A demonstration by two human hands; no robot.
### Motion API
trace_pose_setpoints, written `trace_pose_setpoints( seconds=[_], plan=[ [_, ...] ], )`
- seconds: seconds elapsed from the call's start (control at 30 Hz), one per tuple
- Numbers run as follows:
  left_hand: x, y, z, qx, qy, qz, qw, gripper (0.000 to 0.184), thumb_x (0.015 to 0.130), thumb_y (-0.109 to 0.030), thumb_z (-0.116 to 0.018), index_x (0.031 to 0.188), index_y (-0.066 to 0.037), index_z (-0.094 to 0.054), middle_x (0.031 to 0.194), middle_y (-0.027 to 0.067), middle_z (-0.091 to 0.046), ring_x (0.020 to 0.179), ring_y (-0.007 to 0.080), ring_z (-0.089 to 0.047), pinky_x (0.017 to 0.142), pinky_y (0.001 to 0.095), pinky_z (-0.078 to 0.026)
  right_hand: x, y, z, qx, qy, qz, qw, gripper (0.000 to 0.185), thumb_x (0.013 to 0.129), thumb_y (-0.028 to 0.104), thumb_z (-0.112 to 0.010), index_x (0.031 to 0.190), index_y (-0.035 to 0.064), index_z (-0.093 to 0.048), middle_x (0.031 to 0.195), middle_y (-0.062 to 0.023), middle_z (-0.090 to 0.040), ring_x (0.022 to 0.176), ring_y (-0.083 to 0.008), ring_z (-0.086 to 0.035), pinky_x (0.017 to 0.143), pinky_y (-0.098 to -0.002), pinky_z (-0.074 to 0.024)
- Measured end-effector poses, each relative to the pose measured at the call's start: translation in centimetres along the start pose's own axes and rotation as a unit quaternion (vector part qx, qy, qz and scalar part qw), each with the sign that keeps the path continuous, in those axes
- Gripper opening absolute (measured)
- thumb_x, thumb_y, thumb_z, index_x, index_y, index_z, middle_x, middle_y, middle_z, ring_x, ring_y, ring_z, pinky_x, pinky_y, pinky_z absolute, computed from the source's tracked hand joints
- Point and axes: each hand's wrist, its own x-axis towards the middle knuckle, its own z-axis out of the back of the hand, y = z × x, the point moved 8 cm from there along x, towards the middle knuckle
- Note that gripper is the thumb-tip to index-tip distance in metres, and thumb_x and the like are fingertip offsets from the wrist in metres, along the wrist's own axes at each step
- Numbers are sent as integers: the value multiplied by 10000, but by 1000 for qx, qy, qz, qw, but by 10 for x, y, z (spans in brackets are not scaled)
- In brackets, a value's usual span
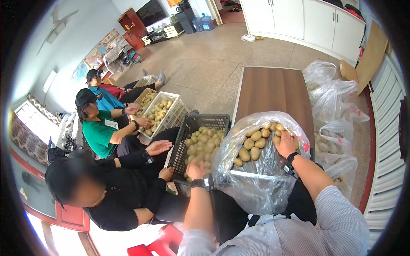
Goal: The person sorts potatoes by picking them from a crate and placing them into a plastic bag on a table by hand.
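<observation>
My left hand [196, 169] is at the near edge of a black plastic crate [174, 161], over its pale potatoes [204, 143]. Motion blurs its fingers, and whether they hold a potato is unclear. My right hand [287, 145] is inside a clear plastic bag [226, 164], fingers curled against a potato [276, 140] at the right of the pile. The bag stands wide open in front of me. More potatoes [255, 153] lie in its far and left part, with bare plastic towards me.
A brown wooden table [273, 91] stands beyond the bag. Filled clear bags [335, 136] line the floor at right. Close on my left sits a co-worker in black [119, 194], hands beside the crate. Two more people sit farther along, near a white crate [177, 112] of potatoes.
</observation>
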Motion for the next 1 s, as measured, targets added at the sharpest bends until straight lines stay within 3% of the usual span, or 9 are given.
trace_pose_setpoints(
  seconds=[0.1, 0.2, 0.23, 0.3, 0.4, 0.53, 0.67, 0.8, 1.0],
  plan=[
    [2, 37, -26, -11, 7, 47, 999, 238, 796, -244, -705, 903, -32, -691, 828, 145, -684, 833, 316, -644, 747, 410, -519, 4, 11, 11, -10, -33, 12, 999, 604, 765, 201, -685, 1280, -13, -453, 1270, -225, -502, 1165, -401, -496, 1006, -476, -406],
    [0, 56, -55, 79, 135, 111, 981, 284, 822, -257, -684, 1002, -40, -652, 917, 133, -673, 818, 308, -644, 714, 418, -518, 12, 17, 20, -16, -49, 6, 999, 579, 762, 199, -684, 1260, 0, -467, 1202, -224, -554, 1137, -407, -523, 977, -483, -427],
    [-11, 79, -61, -303, 35, 319, 897, 293, 852, -227, -652, 1072, -39, -609, 967, 123, -649, 818, 298, -642, 702, 414, -521, 15, 18, 21, -12, -50, 8, 999, 562, 761, 199, -681, 1247, 7, -475, 1167, -224, -578, 1120, -414, -536, 960, -490, -437],
    [-27, 66, -73, -623, -74, 461, 627, 310, 883, -198, -621, 1143, -38, -567, 1018, 112, -624, 818, 287, -640, 689, 409, -525, 21, 15, 16, -7, -19, -4, 1000, 621, 749, 214, -689, 1282, 1, -452, 1216, -225, -549, 1160, -403, -508, 995, -482, -414],
    [-21, 0, -25, -605, -91, 440, 658, 313, 937, -167, -548, 1214, -33, -489, 1066, 102, -559, 818, 254, -621, 666, 384, -530, 30, 11, 11, -8, 45, -20, 999, 698, 739, 240, -702, 1333, 5, -421, 1273, -225, -523, 1194, -390, -495, 1024, -471, -404],
    [-15, -53, -10, -618, -60, 329, 712, 199, 960, -133, -518, 1126, -23, -521, 950, 97, -597, 677, 201, -609, 559, 320, -531, 35, 17, 19, -38, 104, -33, 993, 750, 754, 287, -713, 1389, 44, -396, 1298, -226, -532, 1178, -388, -534, 999, -467, -446],
    [-19, -115, -9, -599, 94, 218, 765, 139, 981, -182, -551, 954, -49, -584, 730, 45, -605, 549, 111, -553, 467, 257, -465, 37, 22, 29, -35, 148, -33, 988, 771, 758, 351, -722, 1404, 87, -395, 1311, -181, -556, 1175, -366, -555, 980, -459, -467],
    [-27, -139, -26, -582, 226, 208, 753, 169, 989, -201, -540, 947, -43, -583, 743, 37, -609, 531, 98, -559, 452, 243, -453, 34, 28, 24, -75, 95, 22, 992, 742, 749, 339, -751, 1376, 117, -420, 1240, -193, -557, 1102, -402, -577, 933, -470, -484],
    [-34, -141, -47, -509, 319, 217, 769, 173, 969, -178, -530, 1034, -26, -580, 828, 49, -620, 586, 123, -597, 511, 263, -501, 4, 27, 1, -110, 60, 20, 992, 706, 734, 406, -755, 1331, 138, -491, 1364, -181, -430, 1327, -408, -350, 1031, -615, -327]
  ],
)
